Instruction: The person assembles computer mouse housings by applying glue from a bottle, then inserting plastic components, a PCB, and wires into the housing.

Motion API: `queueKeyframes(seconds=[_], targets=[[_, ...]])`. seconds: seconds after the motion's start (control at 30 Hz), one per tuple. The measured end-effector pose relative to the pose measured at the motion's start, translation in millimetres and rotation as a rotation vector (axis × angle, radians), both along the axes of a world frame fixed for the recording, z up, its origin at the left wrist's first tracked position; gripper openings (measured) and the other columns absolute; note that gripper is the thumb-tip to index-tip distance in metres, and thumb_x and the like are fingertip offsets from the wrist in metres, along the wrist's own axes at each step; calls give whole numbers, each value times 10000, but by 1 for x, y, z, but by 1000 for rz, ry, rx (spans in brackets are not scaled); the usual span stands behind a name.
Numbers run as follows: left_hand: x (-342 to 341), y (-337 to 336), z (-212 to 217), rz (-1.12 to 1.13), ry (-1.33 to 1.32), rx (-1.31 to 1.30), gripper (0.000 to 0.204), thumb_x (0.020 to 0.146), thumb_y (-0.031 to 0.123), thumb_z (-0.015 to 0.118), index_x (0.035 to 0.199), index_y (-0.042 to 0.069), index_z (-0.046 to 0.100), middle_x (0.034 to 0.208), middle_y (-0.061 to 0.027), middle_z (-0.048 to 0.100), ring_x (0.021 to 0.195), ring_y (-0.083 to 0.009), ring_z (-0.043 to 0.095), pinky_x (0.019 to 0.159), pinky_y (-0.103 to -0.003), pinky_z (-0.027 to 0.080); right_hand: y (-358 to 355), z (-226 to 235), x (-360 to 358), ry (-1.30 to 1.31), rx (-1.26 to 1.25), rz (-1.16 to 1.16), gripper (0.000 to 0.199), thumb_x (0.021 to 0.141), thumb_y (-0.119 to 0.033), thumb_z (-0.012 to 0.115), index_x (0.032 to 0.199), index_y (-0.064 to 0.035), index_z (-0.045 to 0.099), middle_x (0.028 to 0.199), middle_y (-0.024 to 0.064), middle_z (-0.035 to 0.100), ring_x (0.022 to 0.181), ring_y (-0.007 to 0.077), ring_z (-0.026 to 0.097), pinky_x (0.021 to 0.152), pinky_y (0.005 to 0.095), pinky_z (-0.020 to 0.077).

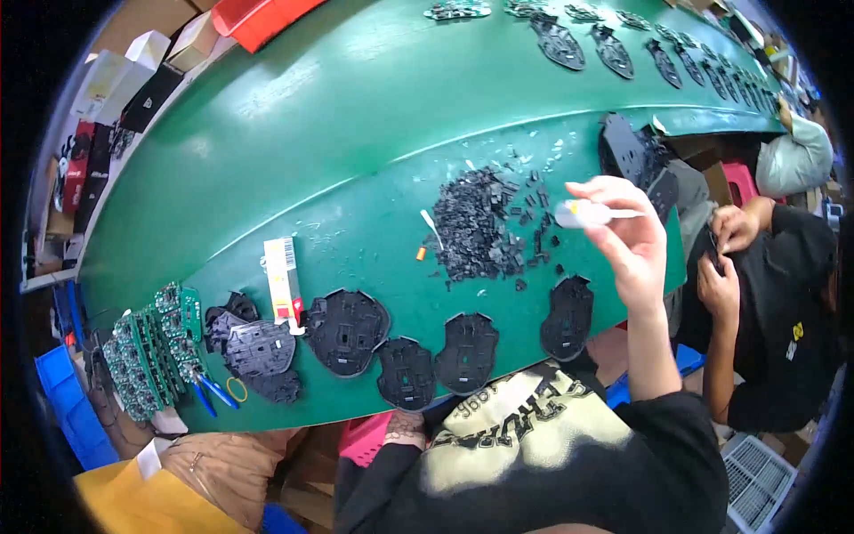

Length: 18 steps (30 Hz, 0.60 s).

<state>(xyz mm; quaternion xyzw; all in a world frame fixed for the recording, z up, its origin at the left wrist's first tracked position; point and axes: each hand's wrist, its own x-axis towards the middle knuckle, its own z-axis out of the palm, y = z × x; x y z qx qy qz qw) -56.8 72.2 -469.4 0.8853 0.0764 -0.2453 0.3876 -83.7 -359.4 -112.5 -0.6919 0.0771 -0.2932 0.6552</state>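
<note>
The right hand has its fingers clamped on a bottle (whitish, rounded, thin-nozzled) above the counter, right of black pieces; the left hand's fingers are hidden, state unclear.

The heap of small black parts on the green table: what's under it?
Green tabletop shows around the heap and between the loose pieces scattered at its right. The dense middle covers whatever is beneath, so I can't tell if anything else lies there.
</note>
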Motion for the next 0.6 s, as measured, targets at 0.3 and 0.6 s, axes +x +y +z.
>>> queueKeyframes(seconds=[0.3, 0.6], targets=[[-9, 82, 11, -451, 36, 353, 358, 881, 276, 476, 1007, -34, 603, 986, -213, 627, 907, -273, 608, 765, -379, 446, 70, -21, 139, 135, -428, 391, 188, 813, -165, 627, 928, -20, 590, 898, 93, 656, 853, 185, 644, 756, 313, 513], [-39, -2, 215, -449, -56, -36, 256, 831, 190, 548, 895, -40, 639, 740, -185, 633, 711, -263, 642, 650, -322, 496, 76, -38, 143, 63, -681, 173, 364, 715, -232, 679, 1011, -27, 627, 905, 154, 663, 875, 296, 637, 821, 359, 495]])
